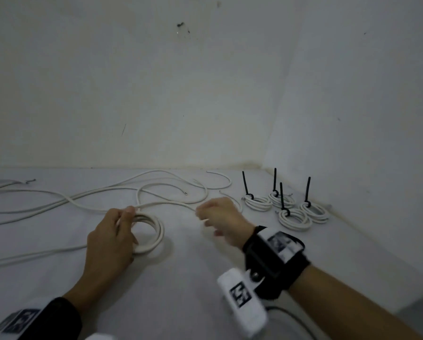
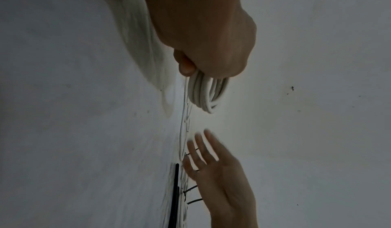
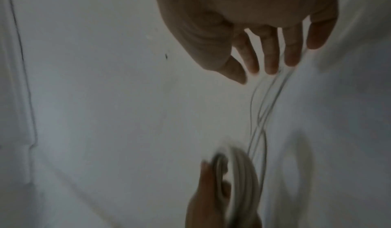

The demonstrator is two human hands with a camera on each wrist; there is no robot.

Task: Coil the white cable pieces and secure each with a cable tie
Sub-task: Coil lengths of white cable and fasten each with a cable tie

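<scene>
Item 1: my left hand (image 1: 109, 238), fingers and thumb curled round one side of a part-wound coil (image 1: 151, 231) of white cable; the coil sits low over the white surface (image 1: 181, 278), and I cannot tell whether it touches.

Item 2: my right hand (image 1: 221, 217), just right of the coil, fingers spread and nearly straight. The wrist view is blurred; the loose cable (image 1: 171, 202) runs close by the fingertips (image 3: 273, 67), but I see no grip on it.

Item 3: further loose white cable (image 1: 58, 200), looping away across the surface to the far left.

Item 4: four finished coils (image 1: 289, 209), each bound with a black cable tie (image 1: 282, 196) with its tail standing up, grouped near the right-hand wall corner.
</scene>
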